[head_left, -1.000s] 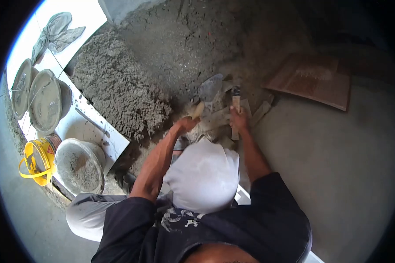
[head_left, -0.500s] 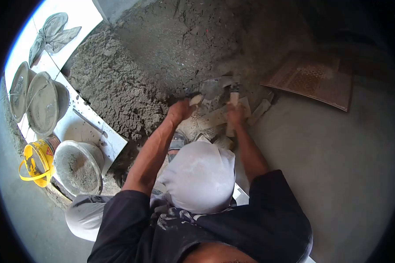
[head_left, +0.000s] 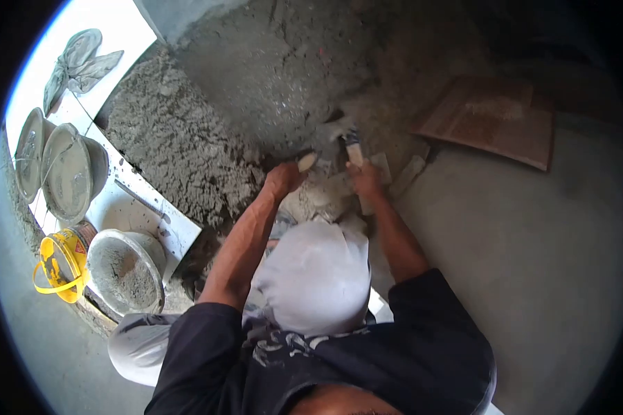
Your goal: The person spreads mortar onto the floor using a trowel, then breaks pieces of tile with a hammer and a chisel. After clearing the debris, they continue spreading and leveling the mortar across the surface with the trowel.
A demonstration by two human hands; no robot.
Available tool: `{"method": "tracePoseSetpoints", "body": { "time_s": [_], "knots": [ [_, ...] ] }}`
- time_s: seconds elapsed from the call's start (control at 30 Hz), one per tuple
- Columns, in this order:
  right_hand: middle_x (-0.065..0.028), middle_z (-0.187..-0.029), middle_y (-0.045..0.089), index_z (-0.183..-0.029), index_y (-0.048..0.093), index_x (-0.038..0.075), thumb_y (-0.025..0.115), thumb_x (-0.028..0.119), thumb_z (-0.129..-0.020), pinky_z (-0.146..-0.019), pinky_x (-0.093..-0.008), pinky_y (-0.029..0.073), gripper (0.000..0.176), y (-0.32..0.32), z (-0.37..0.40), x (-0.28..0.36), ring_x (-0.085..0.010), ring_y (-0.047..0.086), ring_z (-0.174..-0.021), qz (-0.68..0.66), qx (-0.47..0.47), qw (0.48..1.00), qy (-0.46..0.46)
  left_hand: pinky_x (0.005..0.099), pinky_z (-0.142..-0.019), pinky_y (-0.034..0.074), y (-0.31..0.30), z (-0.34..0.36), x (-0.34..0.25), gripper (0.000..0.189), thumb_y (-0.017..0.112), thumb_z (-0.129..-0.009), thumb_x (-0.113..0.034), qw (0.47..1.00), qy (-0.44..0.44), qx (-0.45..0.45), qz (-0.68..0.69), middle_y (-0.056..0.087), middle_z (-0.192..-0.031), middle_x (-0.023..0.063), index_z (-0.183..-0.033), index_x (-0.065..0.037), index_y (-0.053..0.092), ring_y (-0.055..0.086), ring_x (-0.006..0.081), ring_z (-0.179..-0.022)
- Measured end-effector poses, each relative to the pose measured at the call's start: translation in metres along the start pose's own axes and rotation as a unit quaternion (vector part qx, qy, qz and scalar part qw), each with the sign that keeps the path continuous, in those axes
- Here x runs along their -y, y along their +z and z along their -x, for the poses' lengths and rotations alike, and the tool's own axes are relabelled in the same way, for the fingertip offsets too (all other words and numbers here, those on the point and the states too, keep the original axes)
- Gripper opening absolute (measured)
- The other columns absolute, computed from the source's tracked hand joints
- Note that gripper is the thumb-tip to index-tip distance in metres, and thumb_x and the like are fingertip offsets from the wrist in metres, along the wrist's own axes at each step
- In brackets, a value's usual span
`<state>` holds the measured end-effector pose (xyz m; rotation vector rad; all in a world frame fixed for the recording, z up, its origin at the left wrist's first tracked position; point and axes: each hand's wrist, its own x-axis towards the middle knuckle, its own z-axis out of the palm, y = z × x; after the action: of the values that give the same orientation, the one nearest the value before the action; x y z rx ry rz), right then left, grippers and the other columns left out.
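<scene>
My left hand [head_left: 282, 180] is closed around a wooden-handled tool [head_left: 307, 162]; the pale handle end sticks out on the right, and its working end cannot be made out. It is at the lower right edge of the heap of wet mortar [head_left: 180, 131]. My right hand [head_left: 367, 178] grips a hammer [head_left: 354, 148] by its pale handle, with the dark-banded neck and metal head pointing up and away. The hammer head is blurred, over dusty broken pieces [head_left: 336, 190] lying between my hands and my knee.
Two mortar-coated basins [head_left: 68, 173], a yellow bucket [head_left: 64, 259] and a grey tub [head_left: 123, 271] stand left. A cloth [head_left: 83, 61] lies on the white board [head_left: 128, 31]. A reddish-brown panel [head_left: 488, 124] lies to the right. Dust hangs over the back right.
The hammer head has moved left and its handle now tilts leftward. My right hand has shifted slightly left; my left hand stays nearly in place. The view has shifted slightly.
</scene>
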<state>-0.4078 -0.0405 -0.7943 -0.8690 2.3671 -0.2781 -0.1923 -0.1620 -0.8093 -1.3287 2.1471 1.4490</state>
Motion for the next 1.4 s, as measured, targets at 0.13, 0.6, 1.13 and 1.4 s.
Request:
{"method": "tracePoseSetpoints", "body": {
  "time_s": [0.13,0.6,1.13,1.4],
  "knots": [
    [-0.0062,-0.058,0.054,-0.083,0.052,0.000,0.061,0.037,-0.085,-0.043,-0.0332,0.044,0.038,0.018,-0.011,0.006,-0.0153,0.054,-0.046,-0.295,-0.007,0.946,0.134,0.0436,-0.080,0.049,-0.001,-0.001,0.006,0.044,0.058,-0.077,-0.040,0.999,0.037,-0.003,-0.033,0.065,-0.092,0.0230,-0.096,0.000,0.066,0.062,0.0359,-0.093],
    [-0.0076,-0.061,0.055,-0.100,0.050,0.004,0.059,0.037,-0.085,-0.042,-0.0343,0.044,0.038,-0.022,0.011,0.007,-0.0195,0.053,-0.043,-0.101,-0.024,0.994,0.042,0.0438,-0.081,0.048,-0.002,-0.016,0.013,0.048,0.059,-0.075,-0.042,0.999,0.046,0.008,-0.028,0.064,-0.096,0.0244,-0.098,0.000,0.065,0.061,0.0373,-0.095],
    [-0.0185,-0.073,0.061,-0.103,0.050,-0.003,0.059,0.040,-0.083,-0.051,-0.0378,0.049,0.048,0.053,0.077,-0.024,-0.0279,0.063,-0.055,-0.001,-0.094,0.996,-0.009,0.0446,-0.084,0.047,0.003,0.005,0.006,0.053,0.055,-0.077,-0.045,1.000,0.017,0.021,0.002,0.062,-0.099,0.0262,-0.100,0.002,0.064,0.060,0.0381,-0.097],
    [-0.0139,-0.067,0.059,-0.102,0.051,0.001,0.058,0.034,-0.084,-0.044,-0.0359,0.044,0.038,0.066,0.081,-0.019,-0.0195,0.057,-0.046,0.043,-0.195,0.980,-0.021,0.0448,-0.084,0.047,0.003,-0.001,0.010,0.057,0.055,-0.077,-0.046,0.999,0.014,0.036,-0.002,0.063,-0.098,0.0259,-0.103,0.004,0.062,0.061,0.0380,-0.096]
  ]
}}
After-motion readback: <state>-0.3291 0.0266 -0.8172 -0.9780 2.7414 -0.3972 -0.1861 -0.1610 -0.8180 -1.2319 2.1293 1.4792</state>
